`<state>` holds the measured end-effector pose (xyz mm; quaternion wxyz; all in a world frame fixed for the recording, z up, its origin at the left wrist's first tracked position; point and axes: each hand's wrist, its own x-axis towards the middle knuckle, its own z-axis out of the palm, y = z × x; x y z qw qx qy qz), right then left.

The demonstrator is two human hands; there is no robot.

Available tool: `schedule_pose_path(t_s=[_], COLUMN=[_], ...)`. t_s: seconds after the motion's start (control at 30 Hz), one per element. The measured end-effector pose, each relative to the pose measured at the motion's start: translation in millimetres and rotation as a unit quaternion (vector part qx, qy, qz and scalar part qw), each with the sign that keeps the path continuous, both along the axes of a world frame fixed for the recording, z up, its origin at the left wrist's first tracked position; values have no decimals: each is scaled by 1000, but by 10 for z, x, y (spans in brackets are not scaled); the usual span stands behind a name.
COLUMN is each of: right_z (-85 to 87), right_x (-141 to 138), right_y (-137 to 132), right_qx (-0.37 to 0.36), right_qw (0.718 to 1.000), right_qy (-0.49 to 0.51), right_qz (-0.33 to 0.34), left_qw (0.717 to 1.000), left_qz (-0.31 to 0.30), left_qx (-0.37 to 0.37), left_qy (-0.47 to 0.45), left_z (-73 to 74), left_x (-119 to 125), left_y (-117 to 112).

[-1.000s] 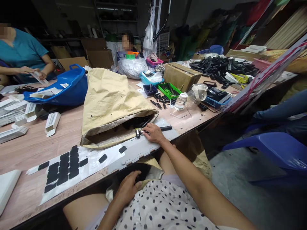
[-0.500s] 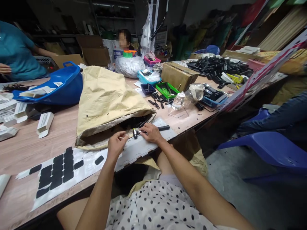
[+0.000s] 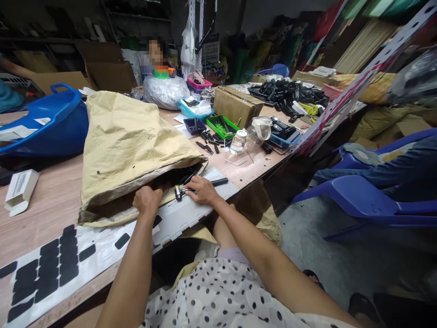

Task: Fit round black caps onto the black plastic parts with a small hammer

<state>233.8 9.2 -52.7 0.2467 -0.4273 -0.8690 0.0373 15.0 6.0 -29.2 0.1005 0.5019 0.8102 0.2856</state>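
A beige sack point(image 3: 136, 141) lies on its side on the table, its mouth facing me, with dark pieces inside it. At the left part of that mouth is my left hand point(image 3: 148, 199), closed like a fist; anything in its fingers is hidden. My right hand point(image 3: 202, 191) is closed around the metal shaft of a small hammer point(image 3: 178, 193), just behind its shiny head. The hammer's black handle sticks out to the right beyond my hand. Beneath both lies a pale grey board point(image 3: 180, 218) along the table edge.
A white sheet with black rounded stickers point(image 3: 49, 264) lies at left, below a white box point(image 3: 22, 191) and a blue basin point(image 3: 54, 120). Farther back are a green tray point(image 3: 223, 133), a jar point(image 3: 238, 142), a carton point(image 3: 235, 107) and black parts point(image 3: 290, 96). Blue chairs point(image 3: 362, 196) stand right.
My view has turned to the right. My left hand has moved from beside the hammer head leftward to the sack's mouth and curled in. My right hand stays at the hammer.
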Motion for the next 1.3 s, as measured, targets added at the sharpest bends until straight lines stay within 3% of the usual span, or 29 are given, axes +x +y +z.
schedule_pose_path(t_s=[0.07, 0.17, 0.23, 0.33, 0.57, 0.7, 0.83, 1.03, 1.3], right_z=[4, 11, 14, 9, -18, 65, 199, 235, 203], right_x=[2, 16, 33, 64, 144, 153, 15, -337, -457], right_y=[-3, -12, -19, -22, 37, -6, -289, -794, -940], right_qx=[0, 1, -1, -6, -12, -14, -12, -20, 63], right_qw=[1000, 1000, 1000, 1000, 1000, 1000, 999, 992, 995], right_qy=[2, 10, 17, 26, 9, 1, 38, 120, 72], right_qz=[1, 6, 7, 5, 27, 24, -14, 24, 33], left_qw=[997, 976, 964, 957, 953, 952, 953, 945, 943], left_qz=[-44, -171, -231, -269, -287, -286, -282, -284, -282], left_qx=[61, 132, 124, 90, 72, 70, 61, 94, 117], left_qy=[9, -11, -34, -54, -64, -80, -93, -131, -136], left_z=[1, -34, -71, -108, -100, -119, -139, -161, -179], left_x=[-63, -152, -209, -284, -349, -334, -324, -303, -299], left_y=[-242, -684, -928, -1106, -1025, -1006, -996, -990, -974])
